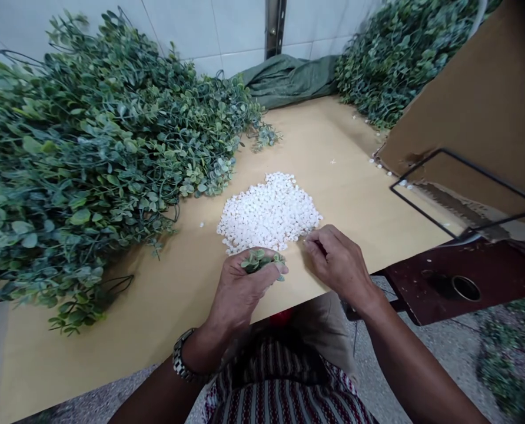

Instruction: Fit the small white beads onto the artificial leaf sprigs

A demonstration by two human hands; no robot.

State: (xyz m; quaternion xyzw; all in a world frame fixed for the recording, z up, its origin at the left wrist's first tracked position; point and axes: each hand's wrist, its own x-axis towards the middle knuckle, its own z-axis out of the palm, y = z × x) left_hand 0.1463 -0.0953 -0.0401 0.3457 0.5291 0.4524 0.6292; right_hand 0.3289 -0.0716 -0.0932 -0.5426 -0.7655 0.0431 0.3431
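My left hand point(245, 288) is closed round an artificial leaf sprig point(257, 261), thumb on top, just in front of a heap of small white plastic pieces point(269, 212). To the right of that heap my right hand point(335, 259) is closed in a pinch, fingertips turned toward the pieces. A tiny whitish spot shows at those fingertips; whether it is a piece they hold is too small to tell. The heap lies loose on the tan tabletop point(200, 271).
A large pile of artificial greenery point(112, 129) covers the table's left side. More foliage point(395, 65) stands at the back right, beside a green cloth bundle point(291, 79). A cardboard flap point(474, 112) and a black wire frame point(492, 171) rise on the right, above a dark red bench point(434, 282).
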